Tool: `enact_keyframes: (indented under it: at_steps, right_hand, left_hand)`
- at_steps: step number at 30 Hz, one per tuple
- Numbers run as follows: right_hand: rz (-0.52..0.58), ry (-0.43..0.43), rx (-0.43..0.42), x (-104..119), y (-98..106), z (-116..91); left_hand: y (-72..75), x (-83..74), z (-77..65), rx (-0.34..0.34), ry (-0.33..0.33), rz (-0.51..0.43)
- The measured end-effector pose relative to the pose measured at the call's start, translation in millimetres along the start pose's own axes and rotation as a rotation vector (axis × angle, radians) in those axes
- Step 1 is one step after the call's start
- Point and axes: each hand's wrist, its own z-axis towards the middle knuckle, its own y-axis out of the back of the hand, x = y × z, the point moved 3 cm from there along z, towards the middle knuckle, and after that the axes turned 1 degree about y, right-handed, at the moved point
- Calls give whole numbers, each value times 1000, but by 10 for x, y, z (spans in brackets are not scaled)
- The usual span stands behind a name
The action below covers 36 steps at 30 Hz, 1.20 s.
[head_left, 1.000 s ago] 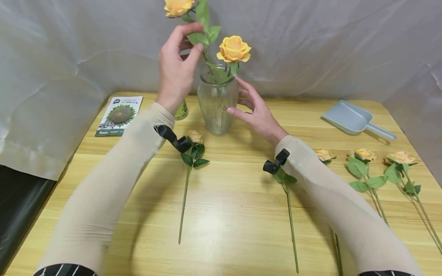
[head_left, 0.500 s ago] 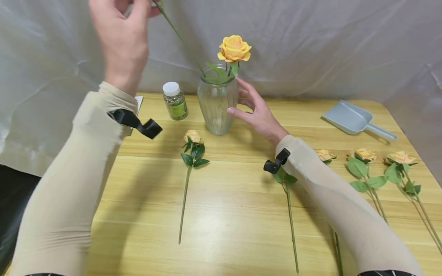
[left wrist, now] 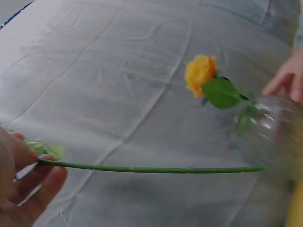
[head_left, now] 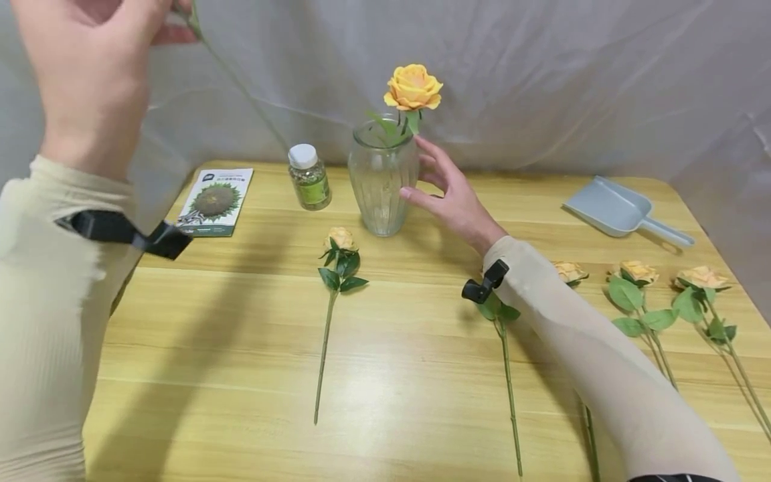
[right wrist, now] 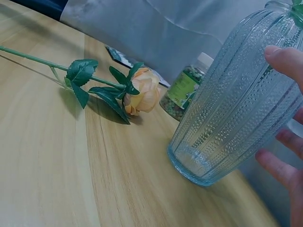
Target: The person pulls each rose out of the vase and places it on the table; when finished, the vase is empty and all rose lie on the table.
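High at the left of the head view, my left hand (head_left: 96, 80) pinches a rose by its thin green stem (left wrist: 151, 169). That stem slants down to the right, its lower end outside the vase; its bloom lies beyond the head frame. A ribbed clear glass vase (head_left: 382, 191) stands upright at the back of the table, holding one yellow rose (head_left: 413, 88) that leans over the right rim. My right hand (head_left: 448, 187) holds the vase from its right side, thumb at the front and fingers round behind, as the right wrist view also shows.
On the wooden table, a single rose (head_left: 340, 258) lies before the vase. Several more roses (head_left: 641, 294) lie at the right, partly under the right sleeve. A white-capped jar (head_left: 310, 179), a sunflower seed packet (head_left: 217, 201) and a grey dustpan (head_left: 614, 206) stand or lie farther back.
My left hand has drawn its rose up and left, and the stem has come out of the vase. The jar and seed packet have come into full view. My right hand stays at the vase.
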Motion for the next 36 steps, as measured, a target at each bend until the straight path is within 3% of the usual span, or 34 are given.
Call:
enact_keyframes:
  at_steps: [4,9,13,17,27,33,36]
  right_hand:
    - [-5,6,0,1,-14,9]
    - [-11,2,3,-8,-20,15]
    - [-11,7,6,-13,-17,28]
    - [-12,1,-2,-20,3,18]
    - [-8,4,-3,-39,0,15]
    - [-11,4,-3,-41,1,9]
    - [-12,7,-2,-38,-5,10]
  left_hand:
    - [235,21,-215,175,61,64]
    - [543,138,-501,321,224,199]
    - [730,210,-728,445,286,469]
    - [850,389,-971,518,365,654]
    - [1116,932,-1515,631,522,637]
    - [1194,1200,-1730,687,689,625]
    - [1192,1300,-1796,708,739,619]
